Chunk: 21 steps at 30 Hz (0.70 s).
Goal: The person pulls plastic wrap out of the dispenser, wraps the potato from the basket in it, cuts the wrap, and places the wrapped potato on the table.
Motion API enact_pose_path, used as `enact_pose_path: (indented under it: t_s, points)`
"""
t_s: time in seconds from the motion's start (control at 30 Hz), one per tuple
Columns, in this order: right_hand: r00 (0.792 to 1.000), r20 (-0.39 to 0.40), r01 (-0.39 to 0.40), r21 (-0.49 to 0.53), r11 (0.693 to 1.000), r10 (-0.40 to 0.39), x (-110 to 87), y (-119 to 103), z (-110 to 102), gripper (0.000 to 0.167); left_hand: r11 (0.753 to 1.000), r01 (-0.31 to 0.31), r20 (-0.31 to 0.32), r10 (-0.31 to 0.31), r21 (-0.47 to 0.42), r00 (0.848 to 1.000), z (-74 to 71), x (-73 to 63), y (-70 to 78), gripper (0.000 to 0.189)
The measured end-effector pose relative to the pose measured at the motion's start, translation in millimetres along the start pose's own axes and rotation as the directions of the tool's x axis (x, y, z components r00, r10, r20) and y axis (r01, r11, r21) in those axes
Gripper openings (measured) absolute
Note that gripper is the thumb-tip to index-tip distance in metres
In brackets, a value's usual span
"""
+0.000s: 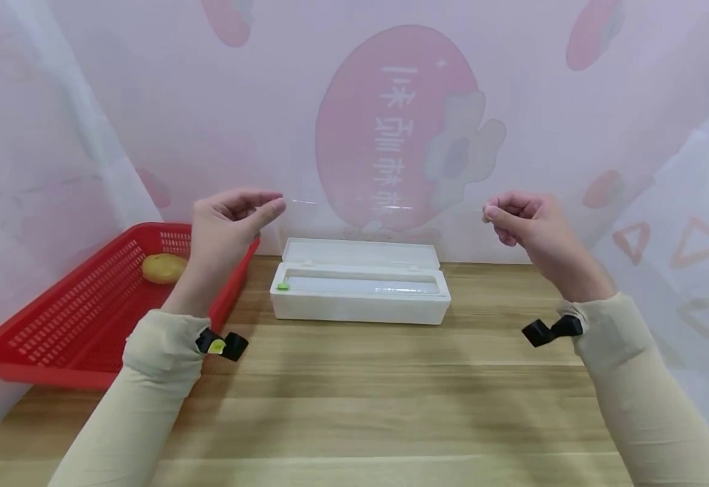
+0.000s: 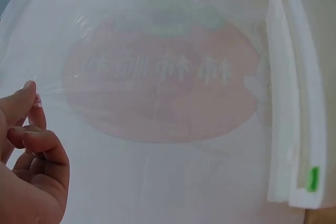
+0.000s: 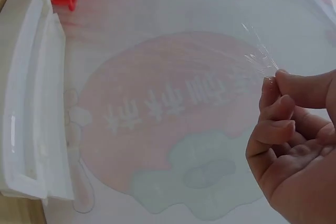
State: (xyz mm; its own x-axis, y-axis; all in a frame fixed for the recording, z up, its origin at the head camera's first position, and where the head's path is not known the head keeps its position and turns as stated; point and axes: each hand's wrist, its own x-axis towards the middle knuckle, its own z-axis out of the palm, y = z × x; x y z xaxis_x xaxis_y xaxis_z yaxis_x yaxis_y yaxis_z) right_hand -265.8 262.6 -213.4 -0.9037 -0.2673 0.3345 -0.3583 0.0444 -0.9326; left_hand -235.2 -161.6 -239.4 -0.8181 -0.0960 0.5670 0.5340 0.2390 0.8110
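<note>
My left hand (image 1: 223,226) pinches one edge of a sheet of clear cling film (image 1: 398,207) between thumb and forefinger. The opposite edge is pinched by my right hand (image 1: 540,230). Nearly invisible, the film spans the gap between them and shows mostly as glints; gathered creases (image 3: 262,59) show at the right fingertips. Below and between both hands, a white cling film box (image 1: 360,309) stands on the table with its lid (image 1: 360,253) raised at the back. A small green slider (image 1: 283,287) sits at its left end.
To the left, a red plastic basket (image 1: 74,375) holds a yellow potato (image 1: 164,268). The wooden table (image 1: 379,399) runs back to a pale curtain-like backdrop (image 1: 208,128) with fruit prints, close behind the box.
</note>
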Motion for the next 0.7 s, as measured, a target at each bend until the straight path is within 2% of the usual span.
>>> enact_pose_path:
  t_s: [0.07, 0.2, 0.4, 0.57, 0.7]
  points:
    - [1.000, 0.001, -0.022, 0.006, 1.000, 0.021, -9.9, 3.5, -1.6, 0.024, 1.000, 0.010, 0.018, -0.009, -0.024, 1.000, 1.3, -7.1, -4.0, 0.028]
    - [0.999, 0.035, -0.022, 0.040, 0.999, 0.021, -27.9, 10.7, -2.8, 0.027, 0.998, -0.011, 0.049, 0.014, -0.055, 0.999, -0.2, -22.0, -12.9, 0.027]
    - [0.992, 0.126, 0.013, 0.077, 0.997, -0.022, -50.3, 16.1, 1.2, 0.014, 0.998, -0.008, 0.101, 0.014, -0.063, 0.995, -9.6, -44.7, -18.9, 0.030]
    - [0.981, 0.191, 0.015, 0.101, 0.995, -0.034, -62.9, 21.5, 3.4, 0.007, 0.976, 0.058, 0.173, -0.021, -0.210, 0.985, -12.3, -57.2, -28.2, 0.027]
    - [0.977, 0.212, -0.036, 0.179, 0.983, -0.003, -66.2, 33.0, 6.3, 0.009, 0.963, 0.105, 0.199, -0.056, -0.247, 0.978, -9.9, -64.4, -38.0, 0.028]
